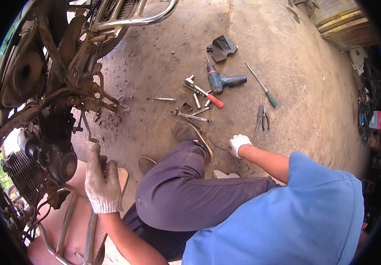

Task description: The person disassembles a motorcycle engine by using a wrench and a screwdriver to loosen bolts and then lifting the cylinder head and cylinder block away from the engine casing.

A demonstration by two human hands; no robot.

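My left hand [102, 181], in a dirty knit glove, reaches up beside the motorbike's engine [36, 163], its index finger extended just below a bent metal lever [89, 132]; nothing shows in it. My right hand [239, 145], in a white glove, is low over the floor with fingers curled where a thin dark cable [256, 129] runs; what they grip is hidden. That cable leads to a grey-handled tool [259, 114], beside pliers [265, 121]. Farther ahead lie a cordless drill [221, 81], a red-handled ratchet [214, 99], several wrenches [192, 117] and a green-handled screwdriver [270, 98].
The motorbike frame [53, 66] fills the left side. A dark plastic panel [221, 47] lies beyond the drill, and a small socket bar [165, 98] nearer the bike. My bent legs and shoes are below. Wooden furniture [340, 26] and dark clutter [371, 123] line the right.
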